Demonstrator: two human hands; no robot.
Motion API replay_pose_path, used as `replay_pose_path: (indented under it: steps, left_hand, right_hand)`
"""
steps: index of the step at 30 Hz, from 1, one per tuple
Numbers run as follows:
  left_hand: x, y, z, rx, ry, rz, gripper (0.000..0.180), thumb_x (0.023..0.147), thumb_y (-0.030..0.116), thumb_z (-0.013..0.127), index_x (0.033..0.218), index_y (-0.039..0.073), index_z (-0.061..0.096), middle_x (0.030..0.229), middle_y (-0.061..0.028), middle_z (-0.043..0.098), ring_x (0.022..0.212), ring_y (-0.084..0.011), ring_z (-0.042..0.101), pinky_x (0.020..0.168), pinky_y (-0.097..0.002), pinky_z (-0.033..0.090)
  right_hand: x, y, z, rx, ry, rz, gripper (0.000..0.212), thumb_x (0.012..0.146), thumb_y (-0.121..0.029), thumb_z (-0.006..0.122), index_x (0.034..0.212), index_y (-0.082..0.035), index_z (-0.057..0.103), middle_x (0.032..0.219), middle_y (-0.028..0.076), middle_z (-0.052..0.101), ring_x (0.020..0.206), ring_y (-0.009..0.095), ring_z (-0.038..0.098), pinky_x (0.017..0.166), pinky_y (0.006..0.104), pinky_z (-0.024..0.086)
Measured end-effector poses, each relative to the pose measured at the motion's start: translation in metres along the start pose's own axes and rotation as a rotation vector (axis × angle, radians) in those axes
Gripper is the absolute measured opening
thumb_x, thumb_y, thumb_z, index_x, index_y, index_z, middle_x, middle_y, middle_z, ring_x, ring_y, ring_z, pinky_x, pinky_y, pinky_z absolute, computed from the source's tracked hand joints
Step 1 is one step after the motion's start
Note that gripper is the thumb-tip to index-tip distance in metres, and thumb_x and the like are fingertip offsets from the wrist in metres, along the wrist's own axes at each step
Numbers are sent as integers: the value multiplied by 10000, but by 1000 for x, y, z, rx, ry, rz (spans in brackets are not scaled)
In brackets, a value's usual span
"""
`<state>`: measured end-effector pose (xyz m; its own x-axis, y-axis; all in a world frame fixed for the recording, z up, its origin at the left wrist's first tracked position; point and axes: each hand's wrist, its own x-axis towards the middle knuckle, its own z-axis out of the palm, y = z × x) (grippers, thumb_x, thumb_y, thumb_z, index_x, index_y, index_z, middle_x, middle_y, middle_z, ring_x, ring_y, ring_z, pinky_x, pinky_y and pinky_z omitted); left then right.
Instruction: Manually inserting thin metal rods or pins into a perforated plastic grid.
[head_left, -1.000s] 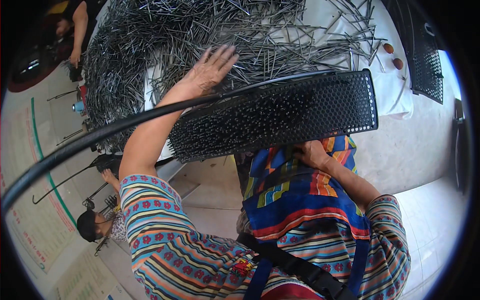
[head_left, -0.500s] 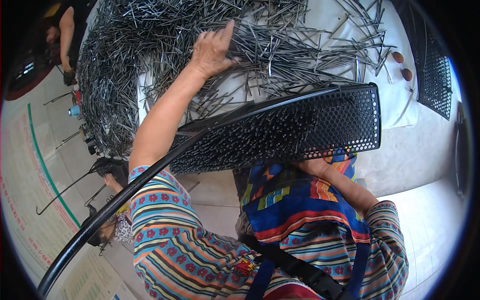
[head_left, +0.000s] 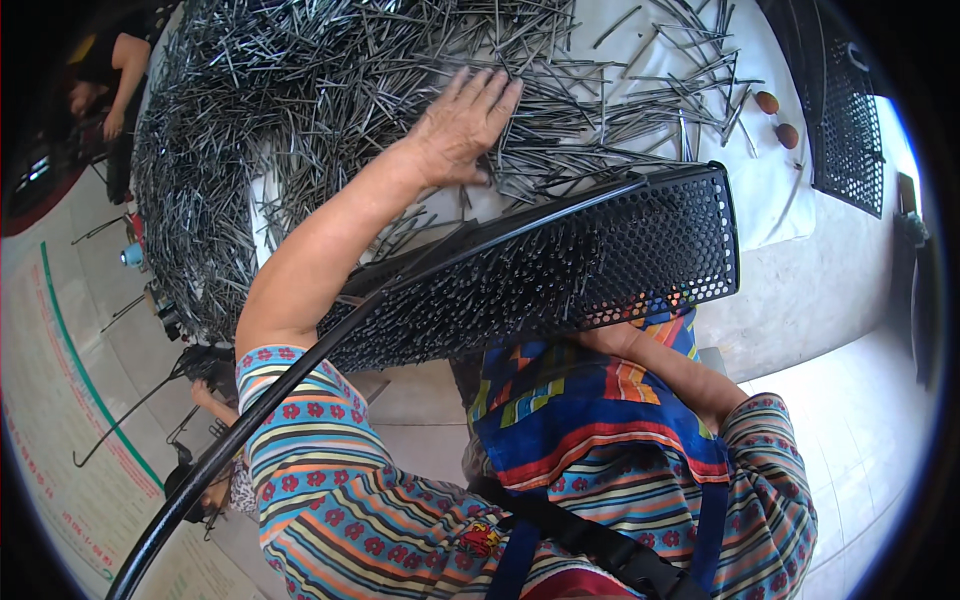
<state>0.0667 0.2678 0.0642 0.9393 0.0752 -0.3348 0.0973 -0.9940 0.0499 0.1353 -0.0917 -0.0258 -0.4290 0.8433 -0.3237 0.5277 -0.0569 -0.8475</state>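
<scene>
From my end, the left hand (head_left: 462, 125) just went from one finger out to splayed over dark strips (head_left: 330, 75), upper middle, so nothing looks gripped. Right hand (head_left: 612, 338) sits well apart, partly under the perforated black panel (head_left: 665, 235), mid-frame; can't tell its grip. Past the panel's right edge, white cloth (head_left: 771, 208) leaves me room.

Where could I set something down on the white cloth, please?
Mostly bare white cloth shows right of the perforated black panel, nearer than the two brown oval objects. Thin dark rods crowd its far left, around the left hand.
</scene>
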Motion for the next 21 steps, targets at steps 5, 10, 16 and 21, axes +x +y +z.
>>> replay_pose_path:
  steps: [5,10,16,21]
  left_hand:
    - [18,-16,1,40,202,-159,1023,637,367,818,1390,-88,294,1099,-180,559,1021,-315,552,949,-406,416]
    - [27,-34,11,75,199,-335,775,691,282,770,1321,-6,421,991,-105,579,940,-265,565,846,-386,438]
    - [34,-29,21,-40,337,-373,525,631,130,720,1094,32,491,925,-109,616,921,-301,585,830,-418,425]
    - [9,-26,28,0,281,-371,395,624,73,664,990,44,520,879,-115,638,847,-300,629,741,-399,516]
  right_hand:
    - [1,-20,-34,58,-198,115,360,952,-247,430,1237,-76,569,1275,149,544,1191,314,487,1061,446,329]
    - [2,-22,-45,79,-219,133,361,931,-250,475,1228,-68,572,1263,159,550,1170,325,498,1045,444,347]
    - [0,-8,-28,135,-156,138,378,928,-266,492,1243,-69,559,1267,162,549,1175,339,496,1049,447,346]
    - [2,-10,-28,158,-132,98,406,936,-279,487,1279,-68,537,1321,160,516,1223,338,467,1081,447,313]
